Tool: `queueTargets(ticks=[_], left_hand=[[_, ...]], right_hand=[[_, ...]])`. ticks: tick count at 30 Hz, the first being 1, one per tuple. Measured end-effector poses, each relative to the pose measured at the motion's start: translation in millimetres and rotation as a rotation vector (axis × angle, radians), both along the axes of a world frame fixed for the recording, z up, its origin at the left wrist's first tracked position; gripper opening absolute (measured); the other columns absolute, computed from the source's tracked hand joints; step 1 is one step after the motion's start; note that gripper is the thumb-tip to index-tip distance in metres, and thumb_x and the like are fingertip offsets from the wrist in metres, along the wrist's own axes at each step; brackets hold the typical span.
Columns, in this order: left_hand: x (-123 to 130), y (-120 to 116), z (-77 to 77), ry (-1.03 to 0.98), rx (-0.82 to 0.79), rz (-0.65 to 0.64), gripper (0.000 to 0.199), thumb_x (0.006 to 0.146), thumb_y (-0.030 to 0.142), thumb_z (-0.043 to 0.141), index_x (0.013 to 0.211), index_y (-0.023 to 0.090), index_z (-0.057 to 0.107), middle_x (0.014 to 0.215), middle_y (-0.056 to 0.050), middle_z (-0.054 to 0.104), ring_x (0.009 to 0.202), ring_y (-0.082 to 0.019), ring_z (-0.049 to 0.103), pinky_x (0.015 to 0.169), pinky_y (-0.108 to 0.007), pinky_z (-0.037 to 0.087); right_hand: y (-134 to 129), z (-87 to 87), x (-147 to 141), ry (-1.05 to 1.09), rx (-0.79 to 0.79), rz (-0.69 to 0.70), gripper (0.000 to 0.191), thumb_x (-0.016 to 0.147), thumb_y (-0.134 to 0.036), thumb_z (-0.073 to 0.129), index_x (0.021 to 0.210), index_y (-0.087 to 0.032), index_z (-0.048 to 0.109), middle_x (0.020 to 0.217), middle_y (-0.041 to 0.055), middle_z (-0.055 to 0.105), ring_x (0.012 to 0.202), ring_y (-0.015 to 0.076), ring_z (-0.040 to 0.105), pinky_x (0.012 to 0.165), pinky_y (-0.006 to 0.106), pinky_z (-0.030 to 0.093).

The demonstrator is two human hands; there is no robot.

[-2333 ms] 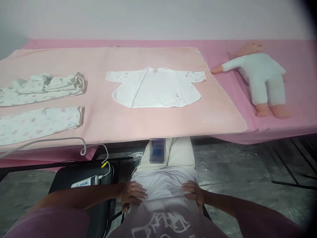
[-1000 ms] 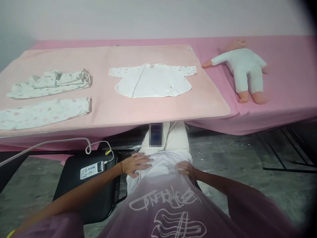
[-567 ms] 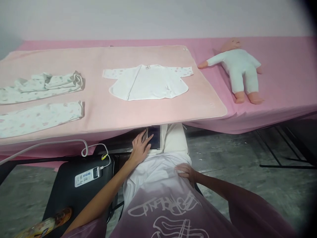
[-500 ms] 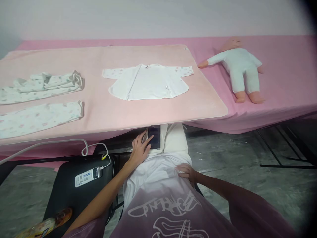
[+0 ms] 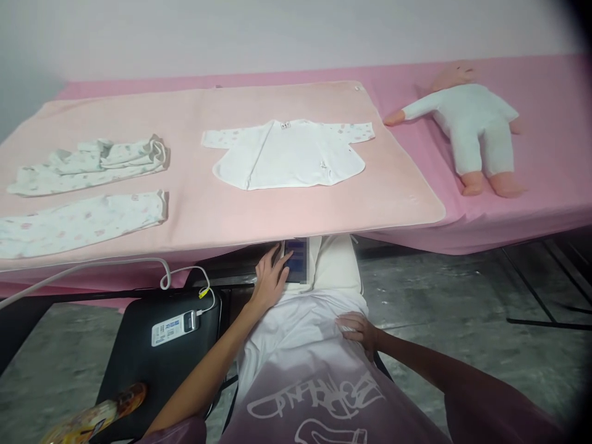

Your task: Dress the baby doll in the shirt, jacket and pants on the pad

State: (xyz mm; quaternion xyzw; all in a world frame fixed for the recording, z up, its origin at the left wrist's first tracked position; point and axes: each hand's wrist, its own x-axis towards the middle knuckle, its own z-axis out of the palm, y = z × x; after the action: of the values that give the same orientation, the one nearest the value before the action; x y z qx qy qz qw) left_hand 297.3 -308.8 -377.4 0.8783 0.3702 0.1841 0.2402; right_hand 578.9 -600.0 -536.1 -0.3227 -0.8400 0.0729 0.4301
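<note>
My left hand lies with fingers spread at the left edge of a dark-screened device on my lap. Its index finger touches the screen, which is blurred out; whether it is a phone or a small tablet I cannot tell. My right hand rests on my shirt at the hip, its fingers stretched out and holding nothing visible. Beyond my knees, a white baby shirt with patterned sleeves lies flat on a light pink mat.
Folded patterned baby clothes and a bunched patterned garment lie to the left. A doll in white lies on the pink tablecloth. On the black chair are a power bank with a white cable and a bottle.
The view has turned slightly left, so everything appears shifted to the right. My left hand stays at the device and my right hand stays on my shirt.
</note>
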Motion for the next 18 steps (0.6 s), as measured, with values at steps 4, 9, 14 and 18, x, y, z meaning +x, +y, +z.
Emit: queueTargets(ticks=[4, 9, 14, 18], left_hand=[[-1.4, -4.7, -2.8, -0.023, -0.032, 0.036, 0.064, 0.121, 0.05, 0.039, 0.182, 0.03, 0.036, 0.185, -0.018, 0.032, 0.165, -0.037, 0.037, 0.131, -0.061, 0.034], [-19.0, -16.4, -3.9, -0.095, -0.074, 0.105, 0.071, 0.12, 0.05, 0.042, 0.184, 0.026, 0.022, 0.183, -0.021, 0.033, 0.169, -0.036, 0.033, 0.135, -0.063, 0.031], [-46.4, -36.7, 4.4, -0.157, -0.044, 0.274, 0.059, 0.119, 0.049, 0.047, 0.172, 0.024, 0.042, 0.176, -0.021, 0.041, 0.165, -0.037, 0.038, 0.135, -0.065, 0.033], [-64.6, -57.5, 15.5, -0.207, -0.005, 0.306, 0.041, 0.118, 0.044, 0.053, 0.152, 0.023, 0.059, 0.159, -0.018, 0.057, 0.151, -0.034, 0.053, 0.125, -0.059, 0.045]], right_hand=[[1.5, 3.6, -1.3, 0.02, 0.014, -0.003, 0.079, 0.105, -0.082, 0.034, 0.149, -0.021, 0.061, 0.173, 0.0193, 0.046, 0.144, 0.0341, 0.061, 0.111, 0.048, 0.055], [0.9, 3.0, -0.8, 0.035, 0.012, -0.001, 0.079, 0.102, -0.08, 0.046, 0.156, -0.023, 0.057, 0.171, 0.0187, 0.05, 0.143, 0.0362, 0.062, 0.108, 0.051, 0.058], [-4.5, 0.1, -1.0, 0.036, -0.018, -0.035, 0.073, 0.109, -0.07, 0.039, 0.16, -0.02, 0.055, 0.169, 0.0186, 0.053, 0.152, 0.0334, 0.056, 0.112, 0.051, 0.058], [-9.7, -0.6, -1.1, 0.043, -0.045, -0.053, 0.078, 0.112, -0.073, 0.033, 0.164, -0.019, 0.053, 0.171, 0.0193, 0.052, 0.155, 0.0343, 0.054, 0.115, 0.053, 0.057]])
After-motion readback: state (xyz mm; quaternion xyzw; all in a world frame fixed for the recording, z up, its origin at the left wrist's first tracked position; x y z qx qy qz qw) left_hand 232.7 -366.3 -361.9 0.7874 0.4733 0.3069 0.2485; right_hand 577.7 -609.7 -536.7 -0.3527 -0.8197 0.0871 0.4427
